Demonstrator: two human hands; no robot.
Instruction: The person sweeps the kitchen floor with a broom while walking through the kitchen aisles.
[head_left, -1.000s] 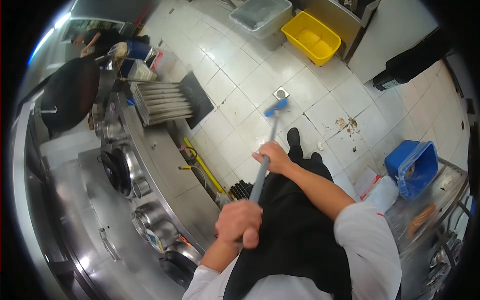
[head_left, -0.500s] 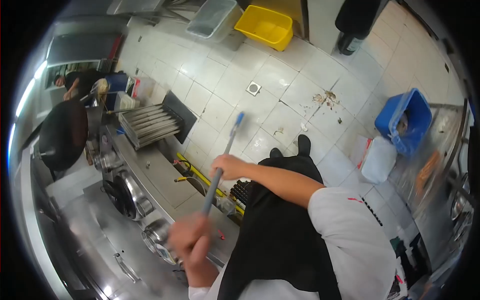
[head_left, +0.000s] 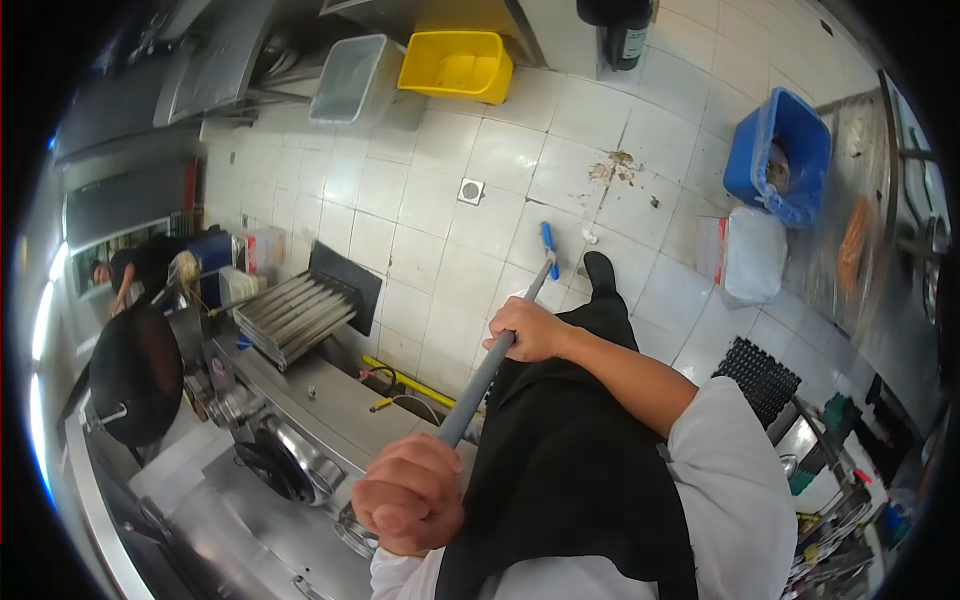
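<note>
A long-handled floor tool [head_left: 481, 390] with a grey pole and a narrow blue head [head_left: 547, 238] slants across the view. The head is at the tiled floor by my boot [head_left: 600, 274]; whether it is a squeegee or a brush I cannot tell. My left hand [head_left: 412, 495] is closed in a fist round the pole's upper end, close to the steel counter. Farther down the pole, my right hand [head_left: 525, 329] wraps round it in front of my black apron [head_left: 570, 450]. Brown food scraps [head_left: 622, 165] and a small white scrap [head_left: 589, 237] lie on the floor beyond the head.
At left runs a steel counter [head_left: 330, 395] with pots and a black wok [head_left: 137, 373]. A yellow tub [head_left: 456, 62] and a clear tub [head_left: 350, 78] stand at the back. To the right is a blue bin [head_left: 745, 150]. Another person [head_left: 150, 262] is at far left.
The blue head has swung right, from the open floor to beside my boot. My right hand has moved right with the pole, and my left hand has shifted slightly right. The view has shifted.
</note>
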